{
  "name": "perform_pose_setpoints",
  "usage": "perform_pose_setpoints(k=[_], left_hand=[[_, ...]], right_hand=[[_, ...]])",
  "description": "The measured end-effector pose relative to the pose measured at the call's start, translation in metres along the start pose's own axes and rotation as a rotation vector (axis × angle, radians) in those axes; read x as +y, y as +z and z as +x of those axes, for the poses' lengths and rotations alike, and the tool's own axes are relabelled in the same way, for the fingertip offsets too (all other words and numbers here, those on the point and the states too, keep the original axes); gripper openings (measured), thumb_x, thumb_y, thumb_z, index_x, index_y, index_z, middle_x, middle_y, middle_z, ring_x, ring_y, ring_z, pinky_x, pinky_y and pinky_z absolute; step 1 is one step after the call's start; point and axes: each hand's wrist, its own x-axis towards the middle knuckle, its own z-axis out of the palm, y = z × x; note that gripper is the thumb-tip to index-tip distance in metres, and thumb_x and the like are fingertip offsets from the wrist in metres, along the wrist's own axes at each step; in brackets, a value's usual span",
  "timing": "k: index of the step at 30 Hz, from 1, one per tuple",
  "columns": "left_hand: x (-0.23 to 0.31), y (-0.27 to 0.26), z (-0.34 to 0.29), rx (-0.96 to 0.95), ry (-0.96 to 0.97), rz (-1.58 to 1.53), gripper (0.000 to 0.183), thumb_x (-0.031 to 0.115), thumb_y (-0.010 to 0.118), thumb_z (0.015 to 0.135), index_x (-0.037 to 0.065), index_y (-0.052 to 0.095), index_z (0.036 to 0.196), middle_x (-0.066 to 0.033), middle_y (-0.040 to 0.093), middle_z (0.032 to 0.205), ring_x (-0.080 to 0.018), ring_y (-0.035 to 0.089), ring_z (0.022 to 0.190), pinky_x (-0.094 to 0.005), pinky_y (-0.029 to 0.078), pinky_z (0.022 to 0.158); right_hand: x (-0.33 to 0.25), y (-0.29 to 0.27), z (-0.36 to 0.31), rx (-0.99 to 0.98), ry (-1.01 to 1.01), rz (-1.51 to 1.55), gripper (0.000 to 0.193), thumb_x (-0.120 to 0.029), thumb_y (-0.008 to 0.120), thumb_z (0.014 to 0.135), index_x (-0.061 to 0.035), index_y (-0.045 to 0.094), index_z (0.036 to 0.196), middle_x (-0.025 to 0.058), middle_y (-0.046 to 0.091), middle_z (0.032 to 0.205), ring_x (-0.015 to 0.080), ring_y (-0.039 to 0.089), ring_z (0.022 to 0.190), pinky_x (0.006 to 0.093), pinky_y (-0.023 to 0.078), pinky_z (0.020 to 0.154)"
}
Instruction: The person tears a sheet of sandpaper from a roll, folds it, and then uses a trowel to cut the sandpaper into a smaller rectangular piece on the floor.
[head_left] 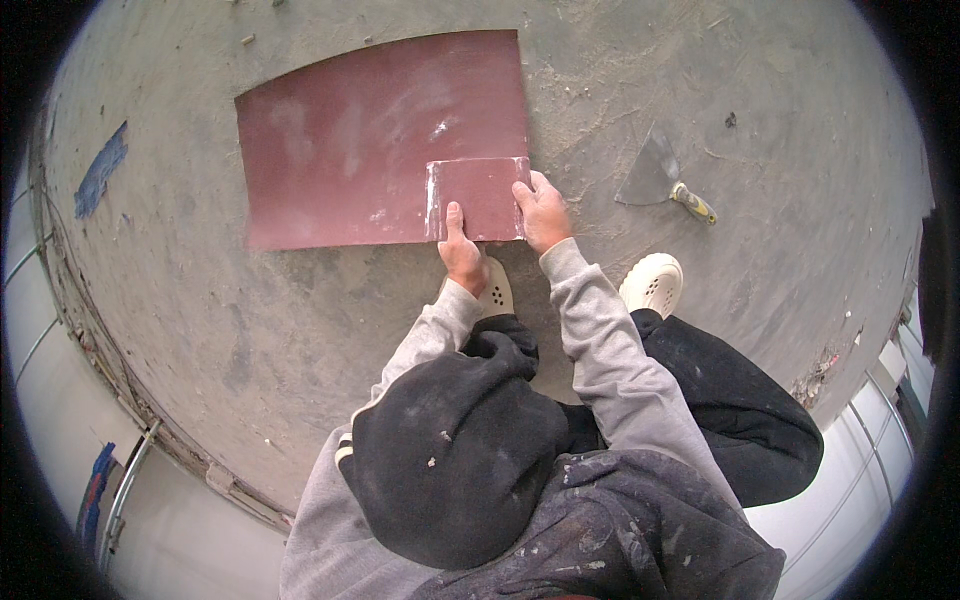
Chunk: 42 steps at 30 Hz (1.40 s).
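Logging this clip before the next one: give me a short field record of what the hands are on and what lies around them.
setting: dusty concrete floor
left hand: fingers on near edge of small folded red piece
right hand: fingers on its right edge
beneath: large red sheet, flat on floor
nearby: putty knife, to the right, untouched

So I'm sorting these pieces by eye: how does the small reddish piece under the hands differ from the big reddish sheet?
The small piece is far smaller than the big sheet. It lies on top of the sheet's lower right corner, while the sheet lies on the concrete floor. The left hand and right hand hold the small piece; the rest of the sheet lies free. Pale edging marks the piece's left side. Both are flat, reddish-brown and dusty.
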Motion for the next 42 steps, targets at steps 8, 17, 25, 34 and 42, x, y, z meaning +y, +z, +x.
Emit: perform_pose_setpoints(k=[8,17,25,34,42], left_hand=[[0.017,0.003,-0.003,0.047,-0.033,-0.184,0.031,0.029,0.054,0.097,0.004,0.057,0.115,-0.0057,0.064,0.102,-0.0184,0.064,0.085,-0.0343,0.054,0.071],[0.01,-0.017,0.008,0.016,-0.027,-0.07,0.031,0.031,0.051,0.099,0.003,0.061,0.109,-0.0045,0.065,0.097,-0.0187,0.065,0.083,-0.0376,0.057,0.068],[0.017,-0.008,-0.001,-0.047,-0.072,0.084,0.033,0.025,0.062,0.094,-0.005,0.06,0.107,-0.0082,0.065,0.098,-0.0202,0.066,0.077,-0.0352,0.059,0.06],[0.011,-0.011,0.004,0.095,-0.004,0.059,0.029,0.02,0.064,0.092,-0.005,0.062,0.107,-0.0065,0.064,0.099,-0.0183,0.063,0.088,-0.0372,0.055,0.076],[0.019,0.003,-0.009,0.081,-0.057,-0.081,0.026,0.02,0.06,0.093,0.001,0.06,0.111,-0.0081,0.063,0.104,-0.0213,0.062,0.091,-0.0392,0.054,0.077]], right_hand=[[0.018,-0.008,0.012,0.006,-0.009,0.105,0.028,-0.018,0.058,0.09,-0.0022,0.061,0.113,0.0172,0.07,0.098,0.0289,0.069,0.087,0.0376,0.052,0.078],[-0.041,-0.018,-0.005,-0.01,0.015,-0.575,0.048,-0.029,0.053,0.091,0.0002,0.048,0.129,0.0292,0.065,0.102,0.0454,0.062,0.097,0.0507,0.049,0.086],[-0.042,-0.029,0.007,-0.066,0.007,-0.746,0.058,-0.033,0.052,0.09,-0.0005,0.041,0.137,0.0306,0.064,0.103,0.0458,0.062,0.098,0.0514,0.049,0.088],[-0.071,-0.026,0.003,-0.185,0.175,-0.927,0.067,-0.034,0.049,0.09,0.0006,0.03,0.145,0.0285,0.064,0.109,0.0436,0.062,0.101,0.0503,0.048,0.09],[-0.059,-0.02,-0.012,0.043,-0.11,-0.433,0.066,-0.022,0.053,0.088,0.0009,0.03,0.145,0.0311,0.064,0.102,0.0428,0.065,0.095,0.0473,0.049,0.089]])
